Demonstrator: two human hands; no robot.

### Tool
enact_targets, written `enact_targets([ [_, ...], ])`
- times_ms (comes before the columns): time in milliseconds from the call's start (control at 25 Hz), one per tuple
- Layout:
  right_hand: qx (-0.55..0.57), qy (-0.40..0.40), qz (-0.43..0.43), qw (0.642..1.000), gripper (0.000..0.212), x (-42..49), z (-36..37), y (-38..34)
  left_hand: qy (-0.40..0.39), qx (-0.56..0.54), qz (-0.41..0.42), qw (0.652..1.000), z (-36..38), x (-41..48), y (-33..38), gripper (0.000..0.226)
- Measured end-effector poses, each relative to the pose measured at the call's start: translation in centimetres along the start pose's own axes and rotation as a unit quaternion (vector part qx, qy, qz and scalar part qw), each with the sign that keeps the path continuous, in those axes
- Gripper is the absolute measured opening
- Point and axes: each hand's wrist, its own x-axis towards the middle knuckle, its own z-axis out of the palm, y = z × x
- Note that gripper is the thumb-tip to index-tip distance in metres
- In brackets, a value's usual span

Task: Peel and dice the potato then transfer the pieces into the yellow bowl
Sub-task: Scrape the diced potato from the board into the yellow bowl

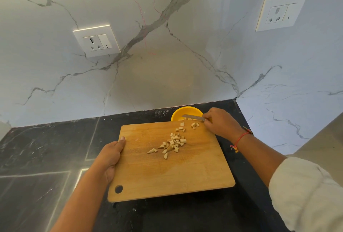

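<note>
A wooden cutting board is held tilted over the black counter, its far edge at the yellow bowl. Several diced potato pieces lie scattered on the board, a few near the far edge by the bowl. My left hand grips the board's left edge, thumb on top. My right hand holds a knife whose blade lies across the bowl's rim, above the pieces nearest the bowl. The bowl's inside is mostly hidden.
The black marble counter runs into a corner of white marble walls. Two wall sockets sit above. The bowl stands close to the back wall.
</note>
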Motion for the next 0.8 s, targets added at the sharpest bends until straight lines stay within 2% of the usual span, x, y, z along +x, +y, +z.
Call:
enact_targets([
  [160,0.015,0.031,0.012,0.999,0.027,1.1,-0.7,-0.1,0.001,-0.002,0.001,1.0,0.1,0.0,0.0,0.04],
  [240,0.037,0.033,-0.009,0.999,0.025,0.3,-1.2,-0.1,0.001,-0.001,0.002,1.0,0.0,0.0,0.1,0.04],
  [400,0.005,-0.037,-0.065,0.997,0.029,-2.4,-1.5,0.8,0.003,-0.001,0.003,1.0,-0.3,0.2,0.3,0.04],
  [480,-0.008,-0.046,-0.058,0.997,0.03,-2.5,-1.2,1.7,0.005,0.0,0.002,1.0,-0.5,0.2,0.4,0.04],
  [800,-0.021,0.004,-0.022,1.0,0.027,0.9,-0.4,1.1,0.003,0.008,-0.009,1.0,-0.7,0.0,0.0,0.041],
])
